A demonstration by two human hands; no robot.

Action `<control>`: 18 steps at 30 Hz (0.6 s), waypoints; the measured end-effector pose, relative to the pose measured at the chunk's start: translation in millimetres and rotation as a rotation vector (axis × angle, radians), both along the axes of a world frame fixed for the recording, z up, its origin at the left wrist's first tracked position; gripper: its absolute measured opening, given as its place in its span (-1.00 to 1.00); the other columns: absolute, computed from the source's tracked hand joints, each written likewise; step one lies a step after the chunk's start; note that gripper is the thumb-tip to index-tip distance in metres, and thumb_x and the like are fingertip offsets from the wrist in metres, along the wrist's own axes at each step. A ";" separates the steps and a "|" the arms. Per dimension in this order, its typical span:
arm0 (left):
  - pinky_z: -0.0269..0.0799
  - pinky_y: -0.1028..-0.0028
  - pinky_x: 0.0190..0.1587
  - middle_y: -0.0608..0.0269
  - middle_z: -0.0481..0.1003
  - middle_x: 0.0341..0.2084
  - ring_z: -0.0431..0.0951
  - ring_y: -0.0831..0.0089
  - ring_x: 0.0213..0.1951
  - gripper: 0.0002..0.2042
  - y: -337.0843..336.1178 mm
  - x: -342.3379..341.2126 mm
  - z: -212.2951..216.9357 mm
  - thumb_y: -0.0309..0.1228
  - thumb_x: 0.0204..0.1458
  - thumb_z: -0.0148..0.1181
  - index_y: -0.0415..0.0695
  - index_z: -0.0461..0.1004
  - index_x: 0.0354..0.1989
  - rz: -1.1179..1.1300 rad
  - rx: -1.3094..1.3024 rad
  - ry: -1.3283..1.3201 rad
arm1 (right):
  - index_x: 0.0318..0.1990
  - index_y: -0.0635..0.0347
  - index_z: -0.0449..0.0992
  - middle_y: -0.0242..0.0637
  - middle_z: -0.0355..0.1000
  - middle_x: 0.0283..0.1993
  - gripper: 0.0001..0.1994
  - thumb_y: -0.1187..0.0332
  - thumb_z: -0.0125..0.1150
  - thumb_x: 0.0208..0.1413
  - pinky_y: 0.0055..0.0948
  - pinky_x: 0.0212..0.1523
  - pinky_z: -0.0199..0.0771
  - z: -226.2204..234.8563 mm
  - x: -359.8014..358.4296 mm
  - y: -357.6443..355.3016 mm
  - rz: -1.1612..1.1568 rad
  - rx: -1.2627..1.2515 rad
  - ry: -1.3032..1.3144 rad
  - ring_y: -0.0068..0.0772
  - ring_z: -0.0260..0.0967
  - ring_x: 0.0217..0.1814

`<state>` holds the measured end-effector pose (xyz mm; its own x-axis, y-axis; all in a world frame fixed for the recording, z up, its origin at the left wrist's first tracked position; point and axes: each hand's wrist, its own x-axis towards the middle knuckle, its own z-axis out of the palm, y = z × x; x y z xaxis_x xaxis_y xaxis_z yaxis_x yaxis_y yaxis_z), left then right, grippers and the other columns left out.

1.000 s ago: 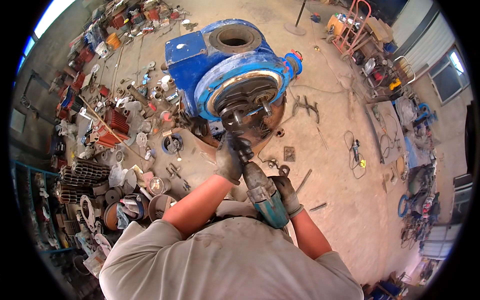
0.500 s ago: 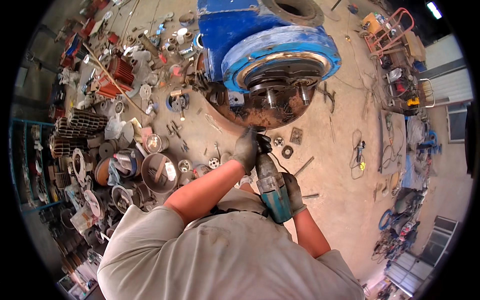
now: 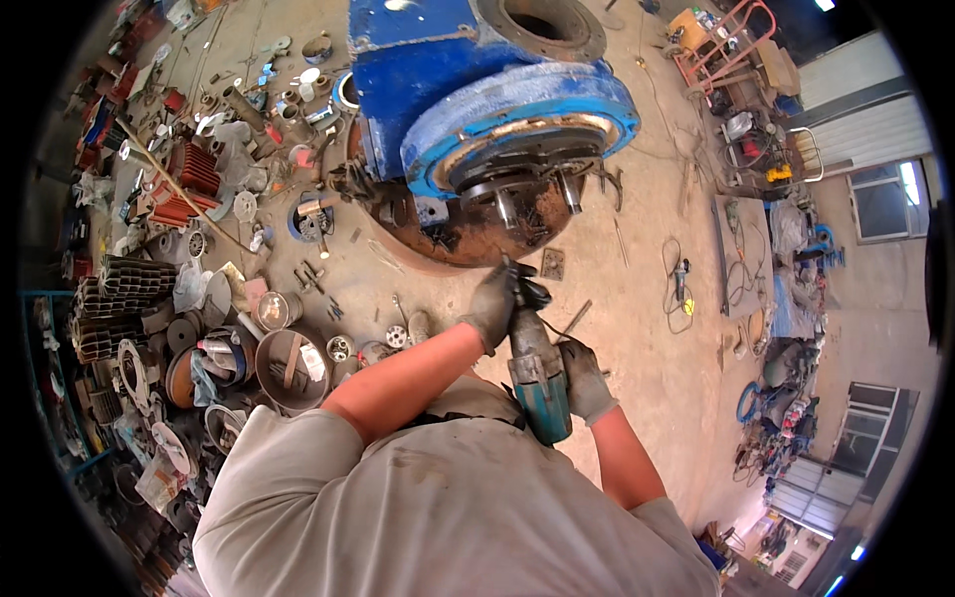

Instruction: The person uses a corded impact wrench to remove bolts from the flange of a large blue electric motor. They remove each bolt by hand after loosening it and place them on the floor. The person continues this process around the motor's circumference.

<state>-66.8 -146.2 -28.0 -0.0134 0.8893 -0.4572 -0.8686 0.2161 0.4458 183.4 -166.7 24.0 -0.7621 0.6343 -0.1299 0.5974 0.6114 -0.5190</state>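
Note:
Both my hands wear dark grey work gloves and hold a teal-and-grey power tool [image 3: 538, 376], which looks like an electric impact wrench, in front of my belly. My left hand [image 3: 490, 310] is closed around its front end, where black fingers wrap the nose. My right hand [image 3: 588, 382] grips the tool's right side by the handle, mostly hidden behind the body. The nose points away from me, toward a big blue gear housing [image 3: 517, 119]. Two bare metal shafts [image 3: 505, 209] stick out of the housing's open round face, apart from the tool.
Beneath the housing sits a round rusty tray [image 3: 453, 261]. Metal parts, pots and a large round pan [image 3: 293, 370] crowd the floor at left. A square plate [image 3: 553, 264] lies just beyond my hands. Farther right are a corded tool [image 3: 682, 284] and a red hand truck [image 3: 731, 45].
The view has turned right, so the housing and floor clutter appear farther left. Both hands keep their hold on the tool, which stays close to my body.

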 end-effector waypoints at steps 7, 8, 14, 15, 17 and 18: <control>0.59 0.30 0.07 0.10 0.60 0.04 0.64 0.27 -0.02 -0.64 0.0 -35.9 -3.7 -0.34 0.47 -0.01 -0.26 0.34 0.32 -0.287 0.188 1.052 | 0.00 0.23 0.54 -0.11 0.48 0.04 -0.56 0.25 0.34 -0.06 0.08 0.12 0.28 31.7 -0.8 -19.9 -0.168 0.311 -0.046 0.04 0.38 0.10; 0.58 0.34 0.05 0.14 0.60 0.02 0.63 0.33 -0.03 -0.64 -12.9 -52.1 11.8 -0.37 0.44 0.05 -0.23 0.34 0.33 -0.270 0.113 1.057 | -0.02 0.22 0.54 -0.13 0.49 0.03 -0.56 0.23 0.35 -0.07 0.08 0.12 0.27 30.0 1.2 -25.3 -0.212 0.315 -0.068 0.03 0.38 0.09; 0.58 0.28 0.03 0.00 0.54 0.05 0.63 0.17 0.01 -0.32 -41.4 -241.4 23.2 -0.43 0.14 0.49 -0.18 0.30 0.42 0.416 0.038 1.997 | -0.08 0.13 0.55 -0.22 0.52 -0.04 -0.60 0.20 0.40 -0.10 0.03 0.14 0.27 20.8 18.6 -58.6 -0.428 0.582 -0.059 -0.08 0.43 0.03; 0.47 0.12 0.21 -0.22 0.45 0.24 0.49 -0.09 0.23 -0.19 -34.4 -264.1 26.4 -0.37 0.07 0.54 -0.22 0.24 0.49 0.383 0.014 1.928 | -0.08 0.12 0.54 -0.22 0.52 -0.03 -0.61 0.21 0.40 -0.09 0.03 0.15 0.28 19.7 27.3 -57.8 -0.451 0.622 -0.084 -0.08 0.42 0.03; 0.40 -0.02 0.28 -0.26 0.39 0.30 0.38 -0.18 0.33 0.00 -16.9 -313.6 0.0 -0.11 -0.12 0.64 -0.03 0.23 0.53 0.141 -0.040 2.161 | -0.07 0.10 0.53 -0.19 0.50 -0.03 -0.63 0.26 0.37 -0.07 0.04 0.18 0.29 27.2 22.7 -52.5 -0.490 0.634 -0.024 -0.04 0.39 0.09; 0.40 -0.06 0.24 -0.22 0.47 0.20 0.43 -0.17 0.27 -0.06 -2.8 -317.2 -4.1 -0.08 -0.16 0.64 0.05 0.33 0.47 0.125 0.028 2.236 | -0.06 0.10 0.53 -0.18 0.50 -0.02 -0.62 0.26 0.37 -0.08 0.04 0.19 0.29 30.2 22.4 -53.7 -0.521 0.645 -0.030 -0.03 0.39 0.09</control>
<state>-384.0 -149.0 -32.1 -0.3716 0.8467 0.3808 0.8829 0.1954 0.4269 205.8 -220.4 54.2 -0.3522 0.8618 0.3649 0.8943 0.4249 -0.1405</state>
